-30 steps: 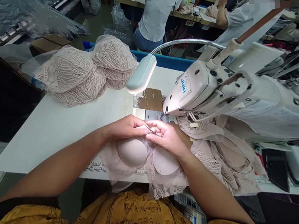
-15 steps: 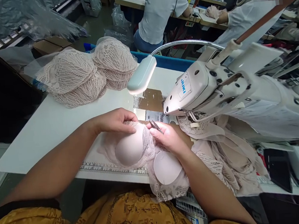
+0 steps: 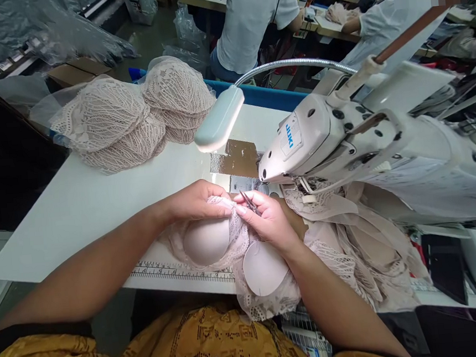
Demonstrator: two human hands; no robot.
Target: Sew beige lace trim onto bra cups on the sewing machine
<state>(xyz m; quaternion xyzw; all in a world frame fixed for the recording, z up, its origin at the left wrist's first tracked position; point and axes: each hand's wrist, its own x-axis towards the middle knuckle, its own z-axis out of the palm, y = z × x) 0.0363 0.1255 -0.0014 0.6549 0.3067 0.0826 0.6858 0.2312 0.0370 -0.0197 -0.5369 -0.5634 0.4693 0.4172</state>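
A pale pink lace bra (image 3: 207, 242) with two smooth padded cups lies at the table's front edge, one cup hanging partly over it. My left hand (image 3: 200, 200) pinches the lace along the top of the left cup. Close beside it, my right hand (image 3: 266, 217) is closed on the lace between the cups and also holds small metal snips (image 3: 249, 202), their blades pointing up and away. The fingertips of both hands nearly meet. A printed ruler strip (image 3: 183, 272) runs along the edge below the bra.
A white sewing machine (image 3: 301, 134) stands at the right, with a lamp (image 3: 220, 119) on a bendable arm. Stacked lace cups (image 3: 107, 117) sit at the back left. More lace garments (image 3: 364, 245) are heaped at the right. Two people in white work beyond the table.
My left hand has moved right along the cup's top edge, closer to my right hand. The snips have tilted slightly. The whole view has shifted a little.
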